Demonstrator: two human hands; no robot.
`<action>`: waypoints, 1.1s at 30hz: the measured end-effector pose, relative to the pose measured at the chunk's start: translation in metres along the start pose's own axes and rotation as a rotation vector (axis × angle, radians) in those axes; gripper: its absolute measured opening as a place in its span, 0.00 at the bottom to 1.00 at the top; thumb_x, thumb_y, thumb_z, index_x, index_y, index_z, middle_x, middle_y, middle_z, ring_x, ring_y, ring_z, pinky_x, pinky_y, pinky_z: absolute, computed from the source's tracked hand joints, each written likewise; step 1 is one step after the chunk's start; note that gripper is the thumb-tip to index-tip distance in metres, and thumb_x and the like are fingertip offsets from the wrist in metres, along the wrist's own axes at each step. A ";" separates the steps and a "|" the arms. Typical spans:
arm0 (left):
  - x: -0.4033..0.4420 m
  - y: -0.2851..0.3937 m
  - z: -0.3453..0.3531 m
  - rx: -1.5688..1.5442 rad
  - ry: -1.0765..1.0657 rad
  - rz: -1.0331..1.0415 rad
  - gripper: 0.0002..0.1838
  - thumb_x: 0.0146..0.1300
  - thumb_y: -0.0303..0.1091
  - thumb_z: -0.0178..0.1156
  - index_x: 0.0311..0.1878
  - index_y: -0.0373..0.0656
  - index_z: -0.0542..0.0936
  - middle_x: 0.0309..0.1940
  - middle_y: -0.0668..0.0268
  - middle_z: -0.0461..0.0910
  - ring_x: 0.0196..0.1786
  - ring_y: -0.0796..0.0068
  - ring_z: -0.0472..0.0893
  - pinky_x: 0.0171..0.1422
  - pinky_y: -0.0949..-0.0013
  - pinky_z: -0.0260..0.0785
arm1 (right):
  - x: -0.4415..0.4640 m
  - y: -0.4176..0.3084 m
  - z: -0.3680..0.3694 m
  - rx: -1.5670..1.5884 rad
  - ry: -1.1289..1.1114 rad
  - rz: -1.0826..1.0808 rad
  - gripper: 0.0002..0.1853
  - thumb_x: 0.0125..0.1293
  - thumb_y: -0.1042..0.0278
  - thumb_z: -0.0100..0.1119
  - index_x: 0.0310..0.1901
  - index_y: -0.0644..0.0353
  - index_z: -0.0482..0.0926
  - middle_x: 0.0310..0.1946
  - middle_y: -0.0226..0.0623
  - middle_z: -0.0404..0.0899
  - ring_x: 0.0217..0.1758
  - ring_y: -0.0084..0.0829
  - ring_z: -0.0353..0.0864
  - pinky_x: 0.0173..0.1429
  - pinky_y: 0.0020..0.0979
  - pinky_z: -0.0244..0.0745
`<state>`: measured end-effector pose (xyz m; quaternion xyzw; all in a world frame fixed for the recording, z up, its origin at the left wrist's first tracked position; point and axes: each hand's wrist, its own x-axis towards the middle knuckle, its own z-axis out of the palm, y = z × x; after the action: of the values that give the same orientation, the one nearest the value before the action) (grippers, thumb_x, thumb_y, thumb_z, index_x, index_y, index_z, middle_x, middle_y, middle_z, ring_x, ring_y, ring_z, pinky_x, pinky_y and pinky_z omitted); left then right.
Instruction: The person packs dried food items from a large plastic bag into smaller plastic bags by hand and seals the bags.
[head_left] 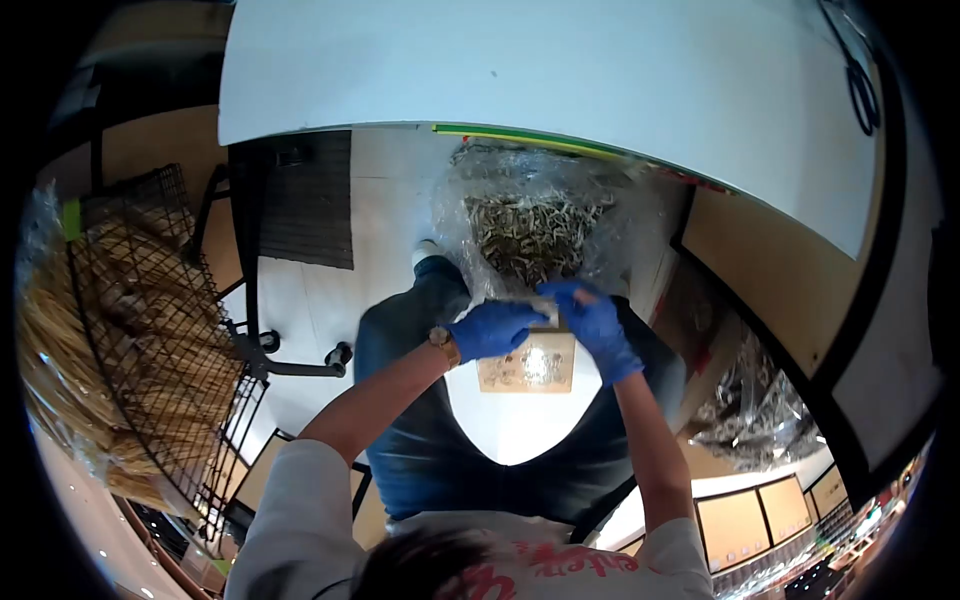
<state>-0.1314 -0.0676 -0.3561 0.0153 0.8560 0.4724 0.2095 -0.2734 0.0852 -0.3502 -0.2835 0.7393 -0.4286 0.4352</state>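
Observation:
My left hand (497, 330), in a blue glove with a watch at the wrist, is held over my lap with its fingers curled together. Close by on the right, my right hand (597, 328), also gloved in blue, has its fingers bent inward. Whatever lies between the fingertips is too small and blurred to name. Just beyond both hands is a large clear plastic bag (625, 215), opened wide. Inside it lies a heap of small, thin, grey-brown pieces that look like dried fish (535, 232). Below my hands, between my legs, there is a flat tan box or board (525, 365).
A white table (540, 65) spans the front, with dark-handled scissors (862, 95) at its right. To the left stands a black wire basket (150, 330) of long straw-coloured strands, near a wheeled base (300, 362). Crumpled clear plastic (760, 415) lies at right.

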 end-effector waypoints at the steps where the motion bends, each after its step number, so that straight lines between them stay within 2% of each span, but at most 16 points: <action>1: 0.003 -0.019 0.010 -0.042 -0.025 -0.018 0.20 0.60 0.35 0.53 0.57 0.58 0.71 0.42 0.56 0.78 0.34 0.55 0.80 0.40 0.58 0.74 | 0.006 -0.004 0.006 0.038 -0.033 -0.001 0.11 0.64 0.77 0.52 0.45 0.58 0.80 0.38 0.36 0.80 0.40 0.25 0.79 0.47 0.24 0.72; 4: 0.015 -0.086 0.028 -0.093 0.053 -0.141 0.16 0.58 0.35 0.54 0.51 0.56 0.75 0.39 0.58 0.79 0.37 0.56 0.80 0.42 0.59 0.73 | 0.031 0.027 0.037 0.286 0.026 -0.052 0.12 0.62 0.79 0.53 0.45 0.57 0.80 0.36 0.33 0.80 0.38 0.22 0.78 0.44 0.24 0.72; 6: 0.042 -0.122 0.034 -0.102 0.158 -0.211 0.13 0.57 0.35 0.54 0.47 0.54 0.77 0.37 0.59 0.80 0.39 0.57 0.80 0.42 0.58 0.73 | 0.057 0.042 0.036 0.031 0.052 -0.096 0.12 0.61 0.79 0.53 0.45 0.57 0.79 0.35 0.35 0.80 0.38 0.27 0.79 0.45 0.26 0.72; 8: 0.064 -0.128 0.027 0.025 0.104 -0.112 0.10 0.56 0.37 0.56 0.42 0.51 0.78 0.32 0.57 0.80 0.37 0.57 0.80 0.39 0.58 0.72 | 0.071 0.028 0.024 -0.313 -0.016 -0.459 0.11 0.60 0.78 0.54 0.44 0.57 0.79 0.35 0.39 0.79 0.38 0.36 0.79 0.46 0.31 0.73; 9: 0.075 -0.128 0.018 0.128 0.067 -0.146 0.12 0.54 0.34 0.56 0.43 0.50 0.78 0.32 0.56 0.79 0.34 0.52 0.79 0.39 0.58 0.71 | 0.073 0.025 0.024 -0.247 0.015 -0.395 0.11 0.59 0.76 0.55 0.44 0.55 0.79 0.35 0.42 0.79 0.38 0.43 0.78 0.46 0.35 0.73; 12: 0.099 -0.081 0.007 0.300 0.327 -0.127 0.12 0.53 0.36 0.58 0.41 0.47 0.78 0.32 0.55 0.79 0.33 0.52 0.79 0.38 0.56 0.71 | 0.063 0.041 -0.002 -0.539 0.144 -0.551 0.15 0.56 0.74 0.54 0.46 0.52 0.77 0.39 0.39 0.78 0.41 0.43 0.76 0.47 0.39 0.73; 13: 0.108 -0.075 0.016 0.383 0.434 0.057 0.13 0.53 0.37 0.58 0.41 0.43 0.77 0.32 0.54 0.79 0.32 0.51 0.79 0.36 0.54 0.72 | 0.056 0.046 -0.011 -0.566 0.198 -0.595 0.14 0.58 0.73 0.54 0.47 0.53 0.77 0.38 0.39 0.79 0.40 0.43 0.77 0.46 0.39 0.73; 14: 0.106 -0.081 0.006 0.418 0.466 0.059 0.13 0.53 0.37 0.58 0.41 0.43 0.77 0.32 0.54 0.79 0.32 0.51 0.79 0.36 0.54 0.72 | 0.065 0.039 -0.010 -0.573 0.210 -0.640 0.14 0.58 0.73 0.54 0.47 0.53 0.77 0.38 0.39 0.79 0.40 0.43 0.77 0.46 0.39 0.73; 17: 0.079 -0.057 0.020 0.364 0.263 -0.038 0.15 0.56 0.38 0.55 0.45 0.43 0.76 0.38 0.55 0.79 0.37 0.52 0.79 0.40 0.53 0.72 | 0.043 0.020 -0.004 -0.413 0.216 -0.525 0.11 0.58 0.71 0.56 0.44 0.52 0.79 0.38 0.39 0.79 0.42 0.43 0.78 0.45 0.39 0.73; 18: 0.086 -0.070 0.035 0.352 0.378 0.144 0.16 0.57 0.39 0.53 0.48 0.45 0.76 0.39 0.55 0.78 0.38 0.54 0.79 0.42 0.54 0.72 | 0.049 0.021 -0.015 -0.443 0.252 -0.571 0.11 0.58 0.71 0.56 0.44 0.52 0.79 0.38 0.39 0.79 0.42 0.43 0.78 0.45 0.39 0.73; 20: 0.093 -0.055 0.046 0.475 0.171 0.032 0.18 0.57 0.40 0.51 0.50 0.46 0.76 0.38 0.57 0.79 0.38 0.54 0.80 0.42 0.54 0.73 | 0.044 0.046 -0.032 -0.549 0.373 -0.407 0.10 0.60 0.75 0.55 0.43 0.53 0.80 0.39 0.36 0.81 0.42 0.34 0.80 0.44 0.30 0.73; 23: 0.044 -0.047 0.047 0.574 -0.014 0.029 0.18 0.56 0.41 0.50 0.49 0.48 0.76 0.37 0.59 0.80 0.38 0.56 0.80 0.42 0.54 0.73 | 0.044 0.056 -0.008 -0.502 0.466 -0.472 0.12 0.60 0.73 0.57 0.45 0.51 0.80 0.39 0.35 0.81 0.41 0.30 0.80 0.42 0.29 0.73; 26: 0.036 -0.036 0.025 0.677 -0.043 0.090 0.17 0.54 0.41 0.51 0.46 0.49 0.77 0.36 0.59 0.80 0.37 0.56 0.80 0.41 0.53 0.73 | 0.060 0.053 -0.022 -0.543 0.477 -0.469 0.14 0.57 0.71 0.60 0.46 0.50 0.80 0.40 0.35 0.81 0.40 0.27 0.80 0.43 0.28 0.72; 28: 0.023 -0.041 0.013 0.686 -0.012 0.021 0.15 0.53 0.39 0.51 0.44 0.47 0.77 0.36 0.59 0.79 0.37 0.57 0.80 0.39 0.54 0.73 | 0.073 0.041 -0.030 -0.672 0.434 -0.477 0.16 0.56 0.70 0.59 0.48 0.49 0.78 0.42 0.43 0.79 0.48 0.44 0.77 0.52 0.39 0.72; 30: 0.004 -0.058 -0.007 0.779 0.002 -0.108 0.14 0.52 0.36 0.52 0.42 0.46 0.78 0.35 0.58 0.80 0.37 0.57 0.81 0.39 0.55 0.72 | 0.115 0.040 -0.043 -0.755 0.389 -0.582 0.20 0.54 0.68 0.61 0.51 0.50 0.76 0.46 0.43 0.78 0.51 0.45 0.75 0.56 0.39 0.70; 33: -0.015 -0.110 0.015 0.713 0.196 -0.055 0.12 0.51 0.34 0.53 0.39 0.45 0.79 0.30 0.60 0.81 0.35 0.58 0.81 0.39 0.57 0.72 | 0.164 0.053 -0.078 -0.981 0.456 -0.521 0.27 0.53 0.65 0.64 0.57 0.48 0.72 0.51 0.43 0.76 0.54 0.42 0.74 0.55 0.37 0.71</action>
<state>-0.0932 -0.1200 -0.4478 0.0188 0.9829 0.1380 0.1207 -0.4208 0.0106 -0.4426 -0.5241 0.8317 -0.1799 -0.0356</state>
